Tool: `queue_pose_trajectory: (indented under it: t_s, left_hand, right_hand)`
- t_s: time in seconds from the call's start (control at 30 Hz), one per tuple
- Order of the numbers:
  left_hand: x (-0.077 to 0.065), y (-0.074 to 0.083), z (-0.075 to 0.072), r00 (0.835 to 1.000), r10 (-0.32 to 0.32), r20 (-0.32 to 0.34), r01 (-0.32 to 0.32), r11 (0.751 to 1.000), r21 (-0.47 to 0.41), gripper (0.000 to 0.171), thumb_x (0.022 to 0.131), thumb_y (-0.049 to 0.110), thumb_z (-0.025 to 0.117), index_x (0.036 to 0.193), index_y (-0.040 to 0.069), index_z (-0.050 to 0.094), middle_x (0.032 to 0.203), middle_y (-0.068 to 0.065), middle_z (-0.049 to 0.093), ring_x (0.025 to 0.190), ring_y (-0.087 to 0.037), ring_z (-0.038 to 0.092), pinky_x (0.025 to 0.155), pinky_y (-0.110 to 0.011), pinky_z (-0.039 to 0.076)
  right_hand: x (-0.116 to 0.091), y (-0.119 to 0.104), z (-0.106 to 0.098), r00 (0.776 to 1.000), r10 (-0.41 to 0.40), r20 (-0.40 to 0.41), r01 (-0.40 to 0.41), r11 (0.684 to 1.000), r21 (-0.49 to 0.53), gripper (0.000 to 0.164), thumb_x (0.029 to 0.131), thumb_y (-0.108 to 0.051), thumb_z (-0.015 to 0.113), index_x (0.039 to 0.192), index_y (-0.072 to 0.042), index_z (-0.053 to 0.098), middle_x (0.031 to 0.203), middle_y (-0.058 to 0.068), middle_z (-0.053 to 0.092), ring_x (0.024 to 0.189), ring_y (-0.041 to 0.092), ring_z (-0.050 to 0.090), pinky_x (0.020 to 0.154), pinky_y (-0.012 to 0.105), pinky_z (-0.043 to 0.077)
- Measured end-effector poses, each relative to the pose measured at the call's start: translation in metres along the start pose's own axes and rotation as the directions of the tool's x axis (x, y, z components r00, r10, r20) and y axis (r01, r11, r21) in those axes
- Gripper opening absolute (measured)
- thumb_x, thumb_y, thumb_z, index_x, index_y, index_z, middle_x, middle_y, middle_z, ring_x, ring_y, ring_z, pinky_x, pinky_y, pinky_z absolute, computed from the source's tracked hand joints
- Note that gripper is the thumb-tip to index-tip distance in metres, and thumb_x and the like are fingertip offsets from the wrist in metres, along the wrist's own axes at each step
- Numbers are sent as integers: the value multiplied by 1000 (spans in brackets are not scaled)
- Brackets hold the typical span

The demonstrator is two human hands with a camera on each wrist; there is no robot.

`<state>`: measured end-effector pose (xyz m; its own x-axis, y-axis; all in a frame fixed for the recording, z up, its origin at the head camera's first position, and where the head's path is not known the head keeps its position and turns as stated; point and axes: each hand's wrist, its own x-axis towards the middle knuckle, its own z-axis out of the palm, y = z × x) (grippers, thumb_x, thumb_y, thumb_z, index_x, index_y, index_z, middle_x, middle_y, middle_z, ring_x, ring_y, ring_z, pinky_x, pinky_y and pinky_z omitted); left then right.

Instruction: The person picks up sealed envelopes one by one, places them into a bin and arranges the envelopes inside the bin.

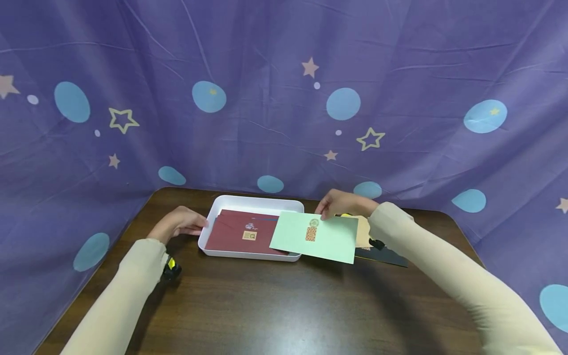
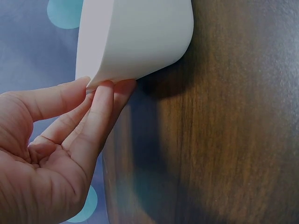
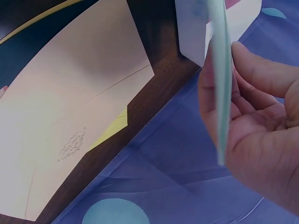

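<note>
A pale green envelope (image 1: 334, 241) with a patterned stamp and a round mark hangs tilted from my right hand (image 1: 340, 203), which pinches its upper edge. In the right wrist view the green envelope (image 3: 223, 107) appears edge-on between thumb and fingers. The envelope's left part overlaps the right end of a white tray (image 1: 259, 201). Inside that tray lie dark red envelopes (image 1: 230, 231), the top one bearing a small stamp. My left hand (image 1: 184, 222) pinches the tray's left rim; in the left wrist view, thumb and fingers meet at the white wall (image 2: 140, 42).
Right of the tray, a beige envelope (image 3: 98, 88) lies over a yellow one (image 3: 114, 128) and a dark envelope (image 1: 383, 256). All rest on a brown wooden table (image 1: 248, 301). A purple curtain (image 1: 266, 98) with stars and blue spots hangs behind the table.
</note>
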<state>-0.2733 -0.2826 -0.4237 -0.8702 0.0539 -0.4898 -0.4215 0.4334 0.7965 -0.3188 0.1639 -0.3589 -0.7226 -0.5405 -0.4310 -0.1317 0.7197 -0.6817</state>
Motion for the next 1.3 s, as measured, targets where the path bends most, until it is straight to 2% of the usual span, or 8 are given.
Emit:
queue_pose_trajectory:
  t_s: [0.27,0.43,0.63,0.87,1.03,1.3]
  left_hand:
    - [-1,1,1,1000,-1,6,1,1000,1,36,94,1,66,122,-20,61,75,3,71,69,-4,67,69,-20,64]
    - [-2,1,1,1000,1,3,-1,1000,-3,36,93,1,66,122,-21,61,75,3,71,69,-4,68,69,-20,64]
    - [-2,0,1,1000,4,4,-4,1000,-8,35,93,1,66,120,-20,62,74,3,71,69,-4,68,69,-20,64]
    - [-2,0,1,1000,8,2,-8,1000,-12,36,93,0,66,122,-21,61,74,4,71,69,-4,67,69,-20,64]
    - [-2,1,1,1000,9,0,-9,1000,-5,36,93,1,67,121,-21,61,75,4,71,69,-3,67,69,-20,64]
    - [-3,1,1,1000,8,-4,-8,1000,-3,35,93,1,67,120,-20,62,76,3,71,70,-4,67,70,-20,64]
  right_hand:
    - [2,-6,3,999,3,54,-5,999,43,29,89,8,69,118,6,70,104,12,74,84,10,61,71,22,51]
    - [5,-7,9,999,9,38,-11,999,53,34,87,9,72,120,6,68,107,14,72,89,13,61,77,22,52]
    - [10,-9,12,998,56,15,-56,998,2,29,86,4,74,115,3,70,108,12,73,85,12,59,71,22,51]
    - [5,-8,9,985,171,-1,-170,979,-114,21,91,-6,75,111,-2,71,96,2,66,82,14,57,73,26,56]
    - [-1,1,1,979,201,9,-197,966,-165,18,92,-14,75,108,-5,74,87,-1,65,81,13,58,75,26,58]
    - [-12,14,-12,971,222,83,-218,974,-59,18,93,-15,74,106,-2,72,72,-4,49,72,12,45,68,23,56]
